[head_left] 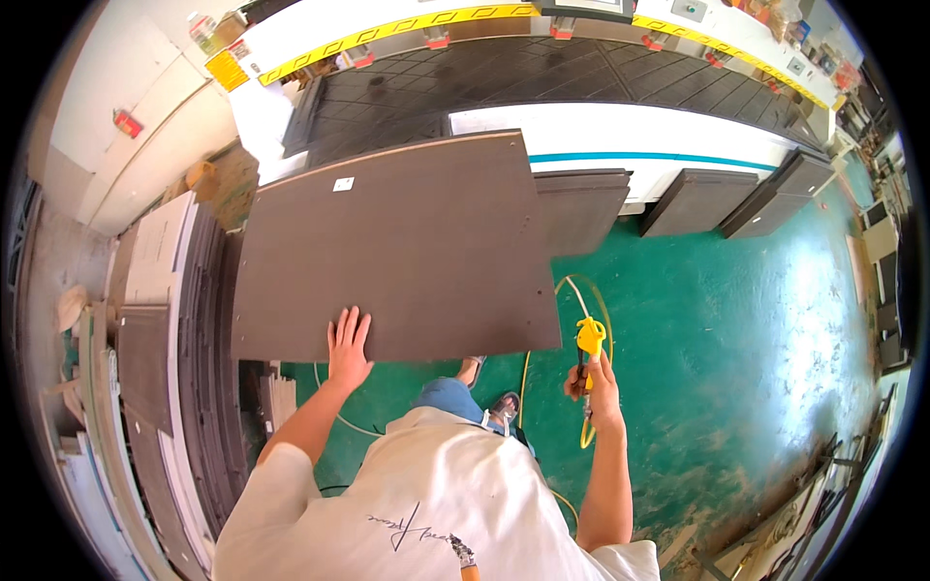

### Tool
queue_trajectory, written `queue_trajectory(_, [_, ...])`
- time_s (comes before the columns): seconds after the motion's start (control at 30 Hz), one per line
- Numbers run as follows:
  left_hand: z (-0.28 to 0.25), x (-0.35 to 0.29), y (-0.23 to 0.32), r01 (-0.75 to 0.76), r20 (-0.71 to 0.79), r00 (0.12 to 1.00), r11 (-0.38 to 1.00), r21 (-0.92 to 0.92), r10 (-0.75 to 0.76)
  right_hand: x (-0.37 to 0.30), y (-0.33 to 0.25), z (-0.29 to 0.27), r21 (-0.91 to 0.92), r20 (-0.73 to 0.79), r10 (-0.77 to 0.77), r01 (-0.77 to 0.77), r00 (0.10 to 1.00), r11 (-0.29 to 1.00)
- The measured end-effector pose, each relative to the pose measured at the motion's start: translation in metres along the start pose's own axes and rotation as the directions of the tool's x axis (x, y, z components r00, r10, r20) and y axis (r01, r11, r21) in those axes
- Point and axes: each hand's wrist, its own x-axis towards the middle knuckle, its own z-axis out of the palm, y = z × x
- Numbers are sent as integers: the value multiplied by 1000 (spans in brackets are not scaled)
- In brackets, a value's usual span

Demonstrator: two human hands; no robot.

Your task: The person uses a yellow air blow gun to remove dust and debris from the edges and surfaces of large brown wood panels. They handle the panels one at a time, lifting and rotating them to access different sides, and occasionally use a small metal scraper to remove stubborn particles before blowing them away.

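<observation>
While your left hand [347, 347] lies flat with its fingers spread on the near edge of the large dark brown rectangular board [397, 247], your right hand [596, 380] is clamped around the yellow-handled air blow gun [588, 341], held just off the board's near right corner. The board sits in front of you, tilted slightly, its far edge reaching toward the white machine bed with the black gridded top [542, 82]. Its near edge overhangs the green painted floor [736, 349], which lies open to your right. To your left, stacked dark and pale panels [170, 387] crowd close beside the board's left edge. A yellow hose [572, 290] loops on the floor just beside the right corner. The board's face is matt, plain and even, with a small white label [343, 184] near its far left corner and a few tiny holes along the right edge.
</observation>
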Motion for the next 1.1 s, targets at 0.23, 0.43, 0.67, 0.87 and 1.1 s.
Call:
queue_trajectory(0.23, [20, -8, -6, 93, 41, 994, 975, 201, -103, -51, 37, 15, -218, 448, 244, -160, 860, 963])
queue_trajectory(0.43, [-49, -9, 13, 91, 118, 986, 974, 208, -117, -70, 46, 10, -158, 578, 140, -59, 804, 986])
queue_trajectory(0.67, [-347, 60, 22, -145, 257, 961, 976, 161, 101, -70, -86, 123, -313, 534, -258, 472, 805, 824])
queue_trajectory(0.87, [-510, 173, -70, -101, 52, 994, 990, 99, 97, -19, -165, 237, -560, 377, -556, 661, 741, 500])
queue_trajectory(1.1, [-468, 316, -122, -15, -614, 788, 999, 48, 41, 152, -31, 281, -778, 419, -307, 512, 855, 365])
